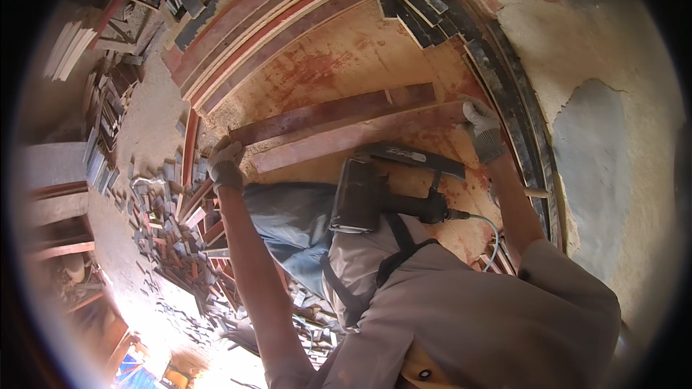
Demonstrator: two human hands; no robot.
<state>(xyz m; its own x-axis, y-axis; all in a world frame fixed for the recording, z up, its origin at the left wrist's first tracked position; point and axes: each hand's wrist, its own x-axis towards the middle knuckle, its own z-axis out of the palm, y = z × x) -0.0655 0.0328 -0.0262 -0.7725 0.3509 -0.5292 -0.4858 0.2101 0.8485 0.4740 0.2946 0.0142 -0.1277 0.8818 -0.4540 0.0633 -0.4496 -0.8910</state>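
Two reddish-brown wooden strips lie side by side across the stained board in front of me. My left hand (225,163), in a pale knit glove, has its fingers closed at the left end of the far wooden strip (324,114). My gloved right hand (481,128) grips the right end of the near wooden strip (360,134). Close to my body rests a dark nail gun (393,198), its long magazine reaching right and a thin air hose (492,225) running from its handle. Neither hand touches it.
Long red-edged planks (270,25) are stacked at the far side. Dark strips (414,3) lie at the far right, beside a patched wall (595,151). Many wood offcuts (169,245) litter the floor at left. The stained board (339,50) spans the middle.
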